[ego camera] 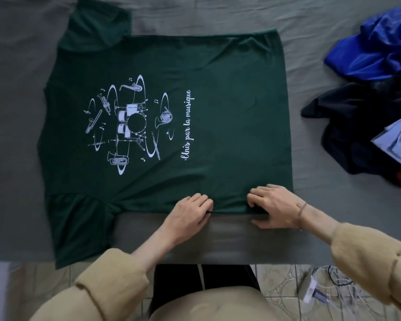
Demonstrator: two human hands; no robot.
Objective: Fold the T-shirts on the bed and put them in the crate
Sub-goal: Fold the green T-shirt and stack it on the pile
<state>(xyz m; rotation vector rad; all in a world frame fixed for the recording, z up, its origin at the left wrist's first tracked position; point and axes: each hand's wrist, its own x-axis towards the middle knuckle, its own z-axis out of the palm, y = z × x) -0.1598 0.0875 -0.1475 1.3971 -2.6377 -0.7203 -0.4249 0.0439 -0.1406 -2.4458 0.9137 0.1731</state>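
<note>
A dark green T-shirt (pixel 229 93) with a white print of musical instruments and script lettering lies spread flat on the grey bed (pixel 218 15), its collar end to the left and its hem to the right. One sleeve points to the far side, the other hangs over the bed's near edge. My left hand (pixel 189 216) and my right hand (pixel 273 207) both lie on the shirt's near side edge, fingers curled and pinching the fabric there. No crate is in view.
A heap of other clothes (pixel 368 107), blue, black, pale blue and dark red, lies at the right side of the bed. Tiled floor (pixel 280 279) with white cables and a small device (pixel 313 288) shows below the bed's near edge.
</note>
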